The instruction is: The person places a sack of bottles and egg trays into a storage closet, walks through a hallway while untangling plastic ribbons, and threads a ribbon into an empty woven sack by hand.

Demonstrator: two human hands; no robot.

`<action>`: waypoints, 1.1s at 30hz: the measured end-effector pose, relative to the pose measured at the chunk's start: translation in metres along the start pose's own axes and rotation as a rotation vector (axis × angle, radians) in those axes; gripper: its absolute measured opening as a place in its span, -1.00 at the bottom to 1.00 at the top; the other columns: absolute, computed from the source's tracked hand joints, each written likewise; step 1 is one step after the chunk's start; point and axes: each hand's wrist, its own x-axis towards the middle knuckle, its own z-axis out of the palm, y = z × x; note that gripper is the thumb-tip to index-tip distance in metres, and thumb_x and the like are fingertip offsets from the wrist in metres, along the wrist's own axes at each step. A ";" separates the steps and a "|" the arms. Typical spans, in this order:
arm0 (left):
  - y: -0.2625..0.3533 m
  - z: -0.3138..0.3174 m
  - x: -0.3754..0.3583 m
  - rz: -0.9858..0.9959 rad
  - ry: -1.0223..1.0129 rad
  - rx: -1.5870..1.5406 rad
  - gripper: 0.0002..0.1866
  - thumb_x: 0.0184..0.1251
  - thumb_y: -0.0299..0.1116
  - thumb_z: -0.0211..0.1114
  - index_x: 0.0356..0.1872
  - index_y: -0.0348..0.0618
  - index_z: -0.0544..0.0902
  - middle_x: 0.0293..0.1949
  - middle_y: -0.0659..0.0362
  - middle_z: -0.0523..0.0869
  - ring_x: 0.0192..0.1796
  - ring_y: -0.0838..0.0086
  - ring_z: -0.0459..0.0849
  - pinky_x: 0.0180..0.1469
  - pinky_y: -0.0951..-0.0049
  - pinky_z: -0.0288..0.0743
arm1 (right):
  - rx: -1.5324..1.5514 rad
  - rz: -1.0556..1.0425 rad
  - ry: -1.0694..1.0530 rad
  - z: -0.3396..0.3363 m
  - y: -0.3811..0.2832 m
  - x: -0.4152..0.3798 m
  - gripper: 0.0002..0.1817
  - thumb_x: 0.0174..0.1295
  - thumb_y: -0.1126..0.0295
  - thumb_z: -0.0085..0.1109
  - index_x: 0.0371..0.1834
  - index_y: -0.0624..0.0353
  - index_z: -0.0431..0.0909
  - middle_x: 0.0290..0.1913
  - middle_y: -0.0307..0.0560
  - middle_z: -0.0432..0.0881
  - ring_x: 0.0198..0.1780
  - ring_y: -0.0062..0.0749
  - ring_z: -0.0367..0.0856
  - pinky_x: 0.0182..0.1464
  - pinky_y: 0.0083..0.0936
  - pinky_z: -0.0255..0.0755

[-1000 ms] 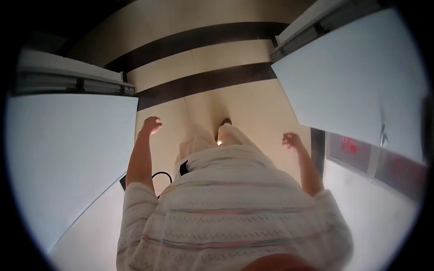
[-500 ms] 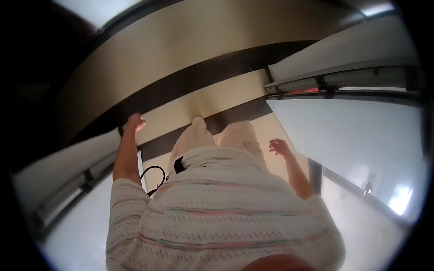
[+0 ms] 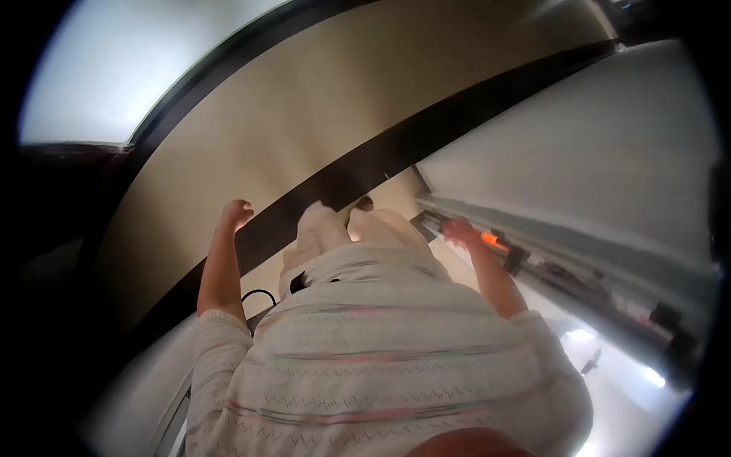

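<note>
Both hands [image 3: 236, 214] [image 3: 460, 231] empty, loosely curled, above striped floor [image 3: 304, 129].

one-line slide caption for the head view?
Looking down at a walking person: left hand and right hand both empty over a tan, dark-striped floor, white panel at right.

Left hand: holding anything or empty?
Empty. The left hand is loosely curled in the air over the dark floor stripe, with nothing in its grip.

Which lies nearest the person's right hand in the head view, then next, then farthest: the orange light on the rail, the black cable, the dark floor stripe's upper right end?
From the right hand:
1. Orange light, just beside it on the rail.
2. Black cable, across at the left hip.
3. Dark floor stripe, upper right end.
</note>
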 end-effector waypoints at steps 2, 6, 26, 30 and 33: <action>0.000 0.027 -0.008 -0.085 0.008 -0.065 -0.73 0.05 -0.34 0.16 -0.18 -0.12 0.59 -0.25 0.05 0.64 -0.23 0.22 0.62 -0.20 0.33 0.50 | -0.192 0.004 0.100 0.018 -0.053 0.014 -0.78 0.11 0.25 0.06 -0.50 0.18 0.46 -0.61 -0.19 0.45 -0.63 -0.50 0.39 -0.66 -0.56 0.21; -0.001 0.015 -0.033 -0.271 -0.080 -0.132 -0.79 0.08 -0.35 0.15 -0.25 -0.16 0.58 -0.39 0.09 0.63 -0.50 0.37 0.61 -0.52 0.37 0.49 | -0.154 -0.444 -0.031 0.052 -0.134 0.050 -0.75 0.13 0.29 0.02 -0.34 0.31 0.50 -0.48 -0.13 0.53 -0.45 -0.41 0.58 -0.41 -0.54 0.45; -0.075 -0.122 -0.001 0.288 0.186 0.004 -0.64 -0.10 -0.25 0.22 -0.21 -0.14 0.61 -0.15 0.00 0.60 -0.02 0.15 0.52 0.06 0.27 0.36 | -0.151 0.273 -0.068 0.161 -0.010 -0.156 -0.75 0.14 0.24 0.04 -0.20 0.14 0.49 -0.33 -0.13 0.59 -0.41 -0.34 0.59 -0.46 -0.38 0.36; -0.120 -0.082 0.008 0.262 0.097 0.127 -0.67 -0.05 -0.24 0.24 -0.21 -0.12 0.60 -0.14 -0.02 0.59 -0.04 0.12 0.52 0.01 0.25 0.39 | -0.102 0.266 0.057 0.161 -0.054 -0.119 -0.81 0.12 0.28 0.07 -0.25 0.11 0.51 -0.39 -0.16 0.58 -0.45 -0.42 0.57 -0.54 -0.48 0.29; -0.126 -0.087 -0.036 0.193 0.110 0.193 -0.67 -0.05 -0.24 0.20 -0.21 -0.12 0.61 -0.14 0.00 0.59 -0.01 0.16 0.51 0.06 0.29 0.35 | -0.157 0.038 0.097 0.144 -0.110 -0.122 -0.79 0.16 0.28 0.04 -0.21 0.15 0.48 -0.37 -0.20 0.56 -0.42 -0.50 0.56 -0.53 -0.59 0.28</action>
